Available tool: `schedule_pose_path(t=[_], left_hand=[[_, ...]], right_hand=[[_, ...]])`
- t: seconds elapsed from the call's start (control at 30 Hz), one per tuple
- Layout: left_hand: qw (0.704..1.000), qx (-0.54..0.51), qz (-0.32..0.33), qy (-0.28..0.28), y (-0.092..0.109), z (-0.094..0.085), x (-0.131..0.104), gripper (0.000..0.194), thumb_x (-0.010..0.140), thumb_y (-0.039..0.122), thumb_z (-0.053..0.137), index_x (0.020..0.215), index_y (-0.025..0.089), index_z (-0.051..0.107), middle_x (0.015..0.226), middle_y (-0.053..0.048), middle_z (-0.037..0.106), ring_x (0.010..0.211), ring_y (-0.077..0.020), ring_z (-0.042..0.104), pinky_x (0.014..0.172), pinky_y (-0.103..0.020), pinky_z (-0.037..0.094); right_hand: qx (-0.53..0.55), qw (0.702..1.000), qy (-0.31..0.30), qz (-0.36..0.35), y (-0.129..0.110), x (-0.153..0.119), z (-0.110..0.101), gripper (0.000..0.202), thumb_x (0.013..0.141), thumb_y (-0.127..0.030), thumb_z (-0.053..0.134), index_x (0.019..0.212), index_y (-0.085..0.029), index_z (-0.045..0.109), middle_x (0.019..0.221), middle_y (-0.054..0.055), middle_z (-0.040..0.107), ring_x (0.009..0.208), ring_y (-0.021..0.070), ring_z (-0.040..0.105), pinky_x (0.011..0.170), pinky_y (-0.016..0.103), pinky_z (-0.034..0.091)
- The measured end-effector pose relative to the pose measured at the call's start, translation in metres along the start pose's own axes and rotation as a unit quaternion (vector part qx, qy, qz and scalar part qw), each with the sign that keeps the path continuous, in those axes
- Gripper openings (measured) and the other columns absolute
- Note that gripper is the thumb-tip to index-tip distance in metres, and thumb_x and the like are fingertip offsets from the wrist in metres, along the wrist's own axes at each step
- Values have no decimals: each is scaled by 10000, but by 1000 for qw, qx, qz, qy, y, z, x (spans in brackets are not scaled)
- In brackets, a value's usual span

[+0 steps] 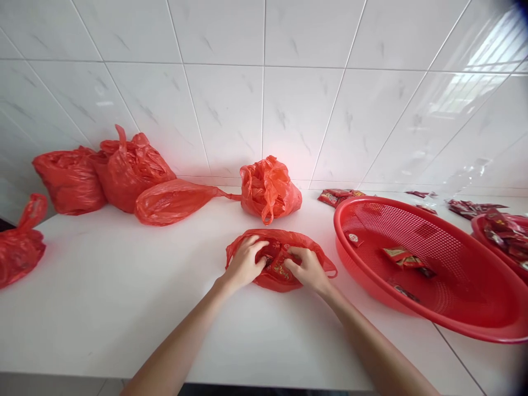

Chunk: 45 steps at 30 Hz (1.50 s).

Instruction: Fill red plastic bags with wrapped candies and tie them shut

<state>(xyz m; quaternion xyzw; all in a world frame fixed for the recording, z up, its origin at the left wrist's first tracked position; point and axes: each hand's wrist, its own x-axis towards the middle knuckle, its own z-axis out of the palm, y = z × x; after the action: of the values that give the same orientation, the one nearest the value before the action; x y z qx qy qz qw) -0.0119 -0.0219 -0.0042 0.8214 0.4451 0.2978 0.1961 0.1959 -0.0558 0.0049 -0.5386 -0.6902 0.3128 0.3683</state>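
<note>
A red plastic bag [275, 285] lies with its mouth open on the white table in front of me. Inside it are dark red snack packets [281, 269] with yellow print. My left hand [247, 259] reaches in over the bag's left rim, its bent fingers and thumb apart beside the packets. From the right side my right hand [307, 267] is in the bag's mouth with its fingers curled against the packets. What lies under those curled fingers is hidden. One bag handle loops out to the right, past the right wrist.
Behind stands a full, tied red bag [271, 190], with a flattened red bag [177, 202] beside it. More filled red bags [132, 165] stand at left. A large red colander [412, 236] holds a few packets. Loose packets [336, 196] lie along the tiled wall.
</note>
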Motion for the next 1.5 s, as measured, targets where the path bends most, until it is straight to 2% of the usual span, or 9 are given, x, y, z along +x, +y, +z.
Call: schedule_pose_path(t=[0.1,0.2,0.37,0.53,0.67,0.77,0.93,1.33,1.5], left_hand=[[998,15,28,-50,2,2,0,501,865,78,467,1324,220,608,1495,-82,487,1408,-256,422,1163,-457,399],[992,40,48,-110,5,3,-1,471,876,65,415,1217,252,681,1562,-46,415,1474,-264,321,1202,-504,324],[987,89,21,-135,6,5,-3,335,909,159,428,988,268,735,1574,-21,391,1435,-341,369,1162,-633,298],[992,75,25,-101,6,6,-3,387,877,154,470,1160,295,694,1534,-46,431,1390,-343,424,1133,-591,366],[994,76,10,-82,6,3,-2,493,874,149,468,1339,246,601,1463,-102,489,1313,-319,505,1103,-518,430],[992,78,11,-101,7,1,-1,458,876,146,460,1276,265,647,1488,-91,447,1333,-316,484,1108,-514,424],[989,91,13,-118,9,4,2,365,882,162,444,1123,277,693,1520,-79,417,1376,-349,426,1098,-604,383],[989,99,15,-108,5,9,1,481,891,193,458,1335,306,603,1571,-85,382,1404,-372,401,1113,-632,341],[996,48,2,-81,4,8,2,571,892,191,476,1462,219,477,1550,-117,418,1416,-323,412,1155,-511,361]], right_hand=[[-50,999,-20,-6,1,-2,3,258,804,-223,499,608,-203,331,579,-55,377,543,94,329,517,252,243],[-72,997,-37,-22,0,-2,4,290,834,-266,522,611,-202,347,584,-45,426,551,100,353,529,256,266],[-56,995,-62,-46,-2,-2,2,341,886,-347,534,611,-202,396,582,-39,460,543,106,361,527,263,280],[-47,996,-62,-52,0,-1,1,365,887,-363,538,586,-201,409,554,-39,433,529,106,331,501,270,252],[-53,996,-55,-47,1,-1,1,345,884,-352,535,595,-202,423,553,-40,444,517,102,323,484,268,237],[-54,996,-51,-52,2,-1,2,345,884,-347,534,591,-203,423,552,-41,449,511,103,326,486,268,243],[-60,995,-63,-57,3,0,2,328,884,-319,520,595,-204,415,552,-48,430,512,102,323,488,268,248],[-95,992,-40,-76,4,2,4,343,855,-291,523,571,-210,347,533,-37,432,535,113,362,510,272,263],[-80,993,-48,-72,4,2,3,340,861,-283,518,578,-208,345,545,-40,440,524,107,357,513,270,273]])
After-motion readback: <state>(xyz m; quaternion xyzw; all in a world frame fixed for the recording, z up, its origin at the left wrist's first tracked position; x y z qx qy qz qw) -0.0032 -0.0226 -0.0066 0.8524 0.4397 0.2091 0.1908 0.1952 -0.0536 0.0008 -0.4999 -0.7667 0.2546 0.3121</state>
